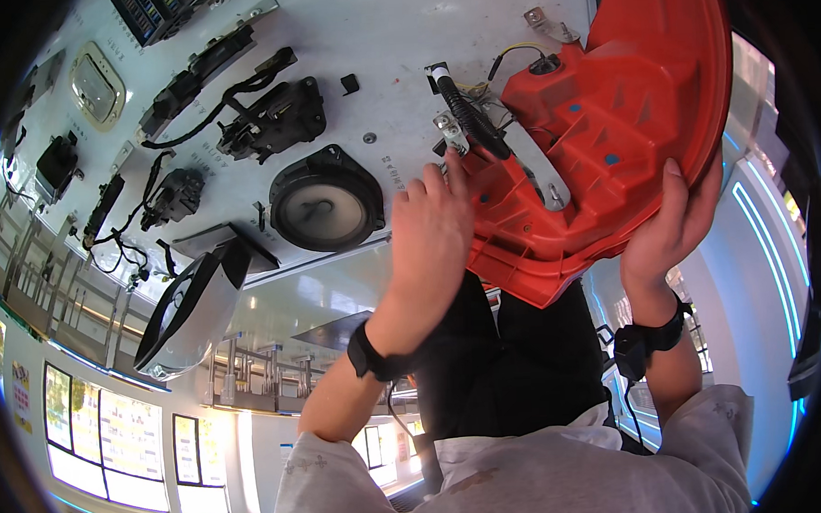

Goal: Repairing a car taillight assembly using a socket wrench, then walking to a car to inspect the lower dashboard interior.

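A large red plastic lamp housing, its ribbed back towards me, takes up the upper right. My right hand grips its lower right edge, thumb on the back and the other fingers around the rim. On the left side of the housing, my left hand reaches up with the index finger against a small metal bracket. Its other fingers are curled, and whatever they hold is hidden. Beside that fingertip runs a black corrugated cable sleeve. A flat metal strip lies across the housing.
On the pale panel to the left, a round speaker, a black latch unit and several wired parts are mounted. A side mirror juts out below them. Another bracket sits above the housing.
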A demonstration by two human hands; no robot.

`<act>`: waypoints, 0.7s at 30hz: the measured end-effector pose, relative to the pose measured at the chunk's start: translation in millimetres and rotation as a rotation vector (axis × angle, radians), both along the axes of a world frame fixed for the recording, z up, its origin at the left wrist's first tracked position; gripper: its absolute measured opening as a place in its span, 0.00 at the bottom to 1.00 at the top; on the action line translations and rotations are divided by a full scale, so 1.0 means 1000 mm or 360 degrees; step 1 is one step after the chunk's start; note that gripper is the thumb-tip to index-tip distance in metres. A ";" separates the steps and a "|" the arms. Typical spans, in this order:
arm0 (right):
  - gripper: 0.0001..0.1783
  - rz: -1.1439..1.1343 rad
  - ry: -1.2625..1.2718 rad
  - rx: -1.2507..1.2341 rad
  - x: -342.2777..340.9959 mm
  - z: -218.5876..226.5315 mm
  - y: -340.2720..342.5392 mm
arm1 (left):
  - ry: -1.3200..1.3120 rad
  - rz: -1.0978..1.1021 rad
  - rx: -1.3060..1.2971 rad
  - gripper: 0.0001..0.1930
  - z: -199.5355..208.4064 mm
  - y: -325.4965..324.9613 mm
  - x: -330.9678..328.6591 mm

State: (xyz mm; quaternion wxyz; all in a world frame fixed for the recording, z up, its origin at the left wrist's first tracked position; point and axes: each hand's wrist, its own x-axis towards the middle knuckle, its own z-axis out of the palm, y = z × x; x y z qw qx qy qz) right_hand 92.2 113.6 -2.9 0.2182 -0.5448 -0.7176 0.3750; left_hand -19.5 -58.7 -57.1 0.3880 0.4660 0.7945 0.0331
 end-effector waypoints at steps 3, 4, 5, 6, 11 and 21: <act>0.27 -0.0022 0.0069 -0.0041 0.001 0.000 0.000 | -0.0007 -0.0117 -0.0184 0.20 0.026 0.007 -0.003; 0.27 -0.0019 0.0073 -0.0041 0.001 0.000 0.000 | -0.0087 -0.0048 -0.0186 0.19 0.031 0.007 -0.008; 0.27 -0.0028 0.0076 -0.0050 0.001 0.001 0.000 | -0.0166 0.0022 -0.0187 0.19 0.035 0.008 -0.012; 0.27 -0.0038 0.0075 -0.0057 0.002 0.001 0.000 | -0.0166 0.0025 -0.0186 0.19 0.037 0.008 -0.017; 0.27 -0.0028 0.0061 -0.0063 0.001 0.002 -0.001 | -0.0616 0.0346 0.0091 0.10 0.036 0.016 -0.030; 0.28 0.0050 -0.0093 -0.0007 -0.005 0.004 -0.001 | -0.0536 0.1064 0.0631 0.07 0.014 -0.007 -0.033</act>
